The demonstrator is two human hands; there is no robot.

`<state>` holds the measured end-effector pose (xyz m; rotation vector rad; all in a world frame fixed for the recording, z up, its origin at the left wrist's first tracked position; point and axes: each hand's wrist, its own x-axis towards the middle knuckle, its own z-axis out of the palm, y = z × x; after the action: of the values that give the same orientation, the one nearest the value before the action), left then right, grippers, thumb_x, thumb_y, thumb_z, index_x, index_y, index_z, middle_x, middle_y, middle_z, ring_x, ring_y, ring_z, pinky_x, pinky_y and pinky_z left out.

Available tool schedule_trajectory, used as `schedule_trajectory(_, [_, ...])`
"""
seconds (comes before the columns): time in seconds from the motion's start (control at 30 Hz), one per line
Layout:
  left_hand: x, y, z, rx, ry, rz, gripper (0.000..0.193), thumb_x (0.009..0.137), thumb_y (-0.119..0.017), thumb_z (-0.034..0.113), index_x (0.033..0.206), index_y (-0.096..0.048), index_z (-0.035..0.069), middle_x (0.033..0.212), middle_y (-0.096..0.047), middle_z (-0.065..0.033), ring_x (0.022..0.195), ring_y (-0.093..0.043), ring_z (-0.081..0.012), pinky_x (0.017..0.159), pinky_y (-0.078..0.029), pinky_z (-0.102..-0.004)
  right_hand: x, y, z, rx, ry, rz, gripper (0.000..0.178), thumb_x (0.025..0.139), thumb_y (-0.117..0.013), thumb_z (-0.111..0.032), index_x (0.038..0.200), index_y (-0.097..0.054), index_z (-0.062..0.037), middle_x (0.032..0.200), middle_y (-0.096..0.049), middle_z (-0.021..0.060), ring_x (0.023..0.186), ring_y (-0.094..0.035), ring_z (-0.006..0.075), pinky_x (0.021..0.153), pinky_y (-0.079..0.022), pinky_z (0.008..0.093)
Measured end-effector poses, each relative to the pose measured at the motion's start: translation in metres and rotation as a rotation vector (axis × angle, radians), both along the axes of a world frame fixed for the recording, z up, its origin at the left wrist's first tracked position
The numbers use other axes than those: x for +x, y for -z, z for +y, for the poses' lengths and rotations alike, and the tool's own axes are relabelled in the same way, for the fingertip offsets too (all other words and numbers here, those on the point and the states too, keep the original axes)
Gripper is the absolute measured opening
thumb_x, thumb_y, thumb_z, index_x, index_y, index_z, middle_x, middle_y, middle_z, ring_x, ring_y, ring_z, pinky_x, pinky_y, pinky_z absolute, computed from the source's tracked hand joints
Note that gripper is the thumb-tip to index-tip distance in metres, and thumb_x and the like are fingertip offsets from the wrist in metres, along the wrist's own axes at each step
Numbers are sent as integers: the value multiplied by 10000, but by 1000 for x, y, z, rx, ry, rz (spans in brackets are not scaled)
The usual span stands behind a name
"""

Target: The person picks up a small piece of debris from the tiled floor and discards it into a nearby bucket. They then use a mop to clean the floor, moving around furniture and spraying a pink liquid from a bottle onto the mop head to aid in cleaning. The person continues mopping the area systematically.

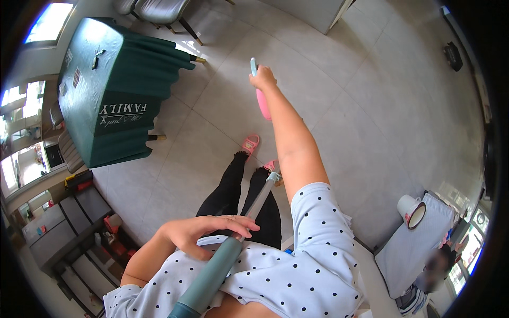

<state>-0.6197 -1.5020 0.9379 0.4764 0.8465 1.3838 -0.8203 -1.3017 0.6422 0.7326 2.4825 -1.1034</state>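
The person's right hand (263,78), stretched well forward, is closed around a pink and pale-blue object (263,106): the pale-blue end sticks out beyond the fist, the pink part shows on the near side, beside the forearm. The left hand (204,233), near the waist, lies over a pole (260,204), its fingers fairly straight across it; whether they press on it, one cannot tell. The pole's thick grey-green sleeve (214,273) runs back from that hand past the shirt (297,286), while its thin part slants forward over the trousers (220,196), crossing in front of one leg.

To the left of the right hand stands one table (135,69) under a dark green cloth, the bulkiest obstacle on that side, with two gold-tipped legs showing. Beyond it and farther forward are two grey chairs (161,10), partly cut off. Two pink sandals (251,144) are below the right hand, on the tiled floor (360,148). One white mug (411,212) is well behind and to the right of it.
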Motion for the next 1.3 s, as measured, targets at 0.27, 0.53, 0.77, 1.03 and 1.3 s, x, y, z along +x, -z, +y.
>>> schedule_trajectory(0.27, [-11, 4, -7, 3, -130, -230, 621, 613, -525, -61, 1218, -420, 37, 1301, -375, -191, 1241, -305, -262, 974, -259, -369, -19, -13, 39, -52, 3, 98, 319, 730, -568, -247, 1010, -544, -96, 1040, -544, 91, 983, -519, 280, 795, -409, 445])
schedule_trajectory(0.53, [2, 35, 24, -608, -471, -293, 191, 876, -443, 104, 1053, -471, 38, 1086, -514, -123, 1021, -518, -202, 862, -407, -302, 109, -49, 22, -197, 53, 738, 369, 711, -579, -187, 1021, -498, -4, 1017, -512, 166, 935, -502, 336, 793, -427, 403])
schedule_trajectory(0.77, [25, 32, 46, -473, -194, 4, 163, 846, -484, 70, 994, -500, 4, 969, -550, -78, 920, -543, -142, 793, -419, -258, 191, 15, 59, -44, 326, -4, 324, 720, -581, -258, 956, -584, -36, 909, -607, 153, 874, -572, 305, 766, -450, 396])
schedule_trajectory(1.03, [34, 34, 56, -576, -53, 63, 159, 847, -473, 36, 999, -498, -3, 975, -552, -85, 913, -552, -153, 806, -412, -261, 264, 75, 106, -15, 527, -152, 323, 731, -557, -285, 992, -598, -98, 989, -609, 108, 938, -564, 296, 778, -439, 434])
schedule_trajectory(1.3, [49, 43, 58, -597, 35, 139, 160, 860, -445, 32, 1010, -497, 17, 1013, -558, -89, 912, -566, -157, 677, -395, -214, 359, 86, 128, -36, 861, -27, 333, 686, -613, -285, 902, -606, -33, 867, -623, 173, 797, -603, 308, 706, -469, 374])
